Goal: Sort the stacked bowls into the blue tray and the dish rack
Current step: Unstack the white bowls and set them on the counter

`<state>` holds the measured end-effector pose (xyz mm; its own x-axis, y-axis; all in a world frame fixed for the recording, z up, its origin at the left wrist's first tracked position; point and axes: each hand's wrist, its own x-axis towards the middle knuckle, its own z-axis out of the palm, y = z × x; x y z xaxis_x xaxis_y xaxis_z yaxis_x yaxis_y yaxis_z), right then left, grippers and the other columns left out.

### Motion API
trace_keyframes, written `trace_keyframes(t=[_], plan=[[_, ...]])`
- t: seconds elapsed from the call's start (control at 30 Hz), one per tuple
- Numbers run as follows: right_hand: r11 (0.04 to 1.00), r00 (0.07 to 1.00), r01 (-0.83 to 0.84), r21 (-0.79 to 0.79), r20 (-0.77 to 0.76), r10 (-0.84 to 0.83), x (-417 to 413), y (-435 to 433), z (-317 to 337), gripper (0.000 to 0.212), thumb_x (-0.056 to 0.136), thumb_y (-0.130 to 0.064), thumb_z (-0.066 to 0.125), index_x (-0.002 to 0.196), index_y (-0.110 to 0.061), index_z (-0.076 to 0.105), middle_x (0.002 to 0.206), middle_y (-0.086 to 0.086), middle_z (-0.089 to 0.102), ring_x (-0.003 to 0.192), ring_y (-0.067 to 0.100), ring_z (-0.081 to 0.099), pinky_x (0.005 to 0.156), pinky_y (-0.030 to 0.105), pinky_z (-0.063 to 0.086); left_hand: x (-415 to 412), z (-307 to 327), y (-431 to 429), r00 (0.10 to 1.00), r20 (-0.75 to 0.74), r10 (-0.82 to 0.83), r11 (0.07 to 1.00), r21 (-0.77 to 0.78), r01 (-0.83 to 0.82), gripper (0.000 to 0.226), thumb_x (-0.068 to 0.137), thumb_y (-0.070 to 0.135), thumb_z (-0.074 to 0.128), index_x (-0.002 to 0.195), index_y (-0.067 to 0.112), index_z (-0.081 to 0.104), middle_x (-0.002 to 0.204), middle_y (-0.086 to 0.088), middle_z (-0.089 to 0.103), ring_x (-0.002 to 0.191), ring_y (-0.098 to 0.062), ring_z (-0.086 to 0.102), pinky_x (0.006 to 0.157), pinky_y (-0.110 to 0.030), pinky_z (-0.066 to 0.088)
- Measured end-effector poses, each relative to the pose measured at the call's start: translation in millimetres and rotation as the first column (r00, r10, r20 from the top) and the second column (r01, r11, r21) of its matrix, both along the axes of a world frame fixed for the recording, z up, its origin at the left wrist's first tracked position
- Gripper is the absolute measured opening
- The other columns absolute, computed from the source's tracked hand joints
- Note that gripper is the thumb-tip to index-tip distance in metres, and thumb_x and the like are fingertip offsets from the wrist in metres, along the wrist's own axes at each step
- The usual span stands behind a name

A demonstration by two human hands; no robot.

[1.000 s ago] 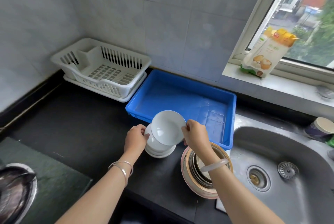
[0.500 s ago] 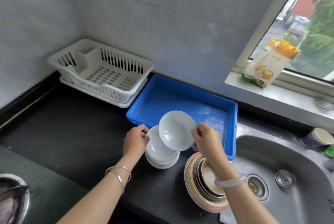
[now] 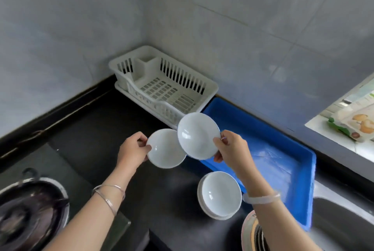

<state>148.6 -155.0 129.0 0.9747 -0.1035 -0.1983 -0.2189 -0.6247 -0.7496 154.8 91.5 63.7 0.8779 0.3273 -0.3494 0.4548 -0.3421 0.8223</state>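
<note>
Pinching rims: left hand point(image 3: 132, 150) fingers point(image 3: 146, 148) on lower bowl point(image 3: 164, 150), right hand point(image 3: 232, 149) fingers point(image 3: 219, 141) on upper bowl point(image 3: 197, 134), edges overlapping. Blue tray point(image 3: 255, 129) beyond right fingers, rack point(image 3: 210, 85) beyond left; stack point(image 3: 220, 194) beneath on worktop point(image 3: 101, 129).

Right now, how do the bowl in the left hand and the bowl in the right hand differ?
The left-hand bowl is pinched at its left rim by the left hand; the right-hand bowl at its right rim by the right hand. The right-hand bowl shows higher in the picture, across the corner of the blue tray, and overlaps the left-hand bowl, which shows against the black counter. Both are plain white, empty and tilted toward the camera.
</note>
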Motion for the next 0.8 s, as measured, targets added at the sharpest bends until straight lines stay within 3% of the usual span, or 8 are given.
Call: trace_keyframes(t=[0.17,0.27,0.33,0.4,0.53,0.8], plan=[[0.996,0.993,-0.084,0.043,-0.084,0.088,47.8,68.6,-31.9,0.015,0.088,-0.009,0.045,0.079,-0.002,0.055,0.047,0.0,0.061,0.036,0.005,0.056,0.041,0.011,0.043,5.3,-21.6,65.7,0.957,0.002,0.291,0.95,-0.117,-0.289,0.013,0.08,0.0,0.059,0.076,0.012,0.056,0.081,-0.008,0.065,0.074,-0.024,0.063,0.06,-0.034,0.057],[0.993,0.987,-0.086,0.086,-0.132,0.097,78.6,108.9,-53.9,0.011,0.091,-0.009,0.044,0.085,-0.009,0.054,0.054,0.003,0.062,0.035,0.004,0.058,0.038,0.009,0.04,13.1,-35.1,98.7,0.912,0.006,0.41,0.906,-0.121,-0.406,0.014,0.079,0.0,0.059,0.076,0.013,0.055,0.078,-0.004,0.062,0.075,-0.024,0.061,0.056,-0.029,0.053],[0.989,0.984,-0.085,0.117,-0.149,0.102,99.6,134.4,-70.1,0.011,0.093,-0.008,0.045,0.095,-0.008,0.056,0.06,0.004,0.062,0.038,0.005,0.059,0.041,0.013,0.046,21.7,-44.2,118.1,0.875,0.0,0.485,0.867,-0.132,-0.48,0.015,0.08,0.0,0.059,0.076,0.014,0.055,0.078,-0.001,0.06,0.077,-0.025,0.061,0.057,-0.028,0.053],[0.989,0.981,-0.08,0.128,-0.168,0.101,118.3,158.5,-85.9,0.013,0.094,-0.01,0.046,0.102,-0.009,0.056,0.066,0.003,0.064,0.043,0.006,0.062,0.046,0.017,0.052,31.3,-53.5,136.1,0.83,-0.015,0.558,0.819,-0.148,-0.554,0.013,0.08,0.0,0.059,0.08,0.012,0.055,0.08,-0.003,0.059,0.081,-0.026,0.06,0.063,-0.03,0.054],[0.987,0.978,-0.077,0.142,-0.183,0.103,147.5,203.8,-112.5,0.016,0.095,-0.012,0.045,0.106,-0.009,0.055,0.077,0.003,0.065,0.044,0.006,0.063,0.041,0.013,0.047,46.9,-71.7,167.5,0.732,-0.046,0.679,0.713,-0.193,-0.674,0.012,0.081,0.0,0.06,0.089,0.008,0.055,0.095,-0.009,0.059,0.083,-0.028,0.06,0.068,-0.03,0.054],[0.988,0.964,-0.091,0.126,-0.237,0.12,184.6,272.8,-146.2,0.013,0.095,-0.012,0.045,0.086,-0.017,0.051,0.1,0.012,0.064,0.06,0.015,0.066,0.059,0.028,0.058,66.5,-94.8,203.4,0.568,-0.093,0.818,0.528,-0.271,-0.805,0.012,0.081,-0.002,0.06,0.088,0.007,0.056,0.095,-0.009,0.057,0.09,-0.032,0.063,0.065,-0.03,0.054]])
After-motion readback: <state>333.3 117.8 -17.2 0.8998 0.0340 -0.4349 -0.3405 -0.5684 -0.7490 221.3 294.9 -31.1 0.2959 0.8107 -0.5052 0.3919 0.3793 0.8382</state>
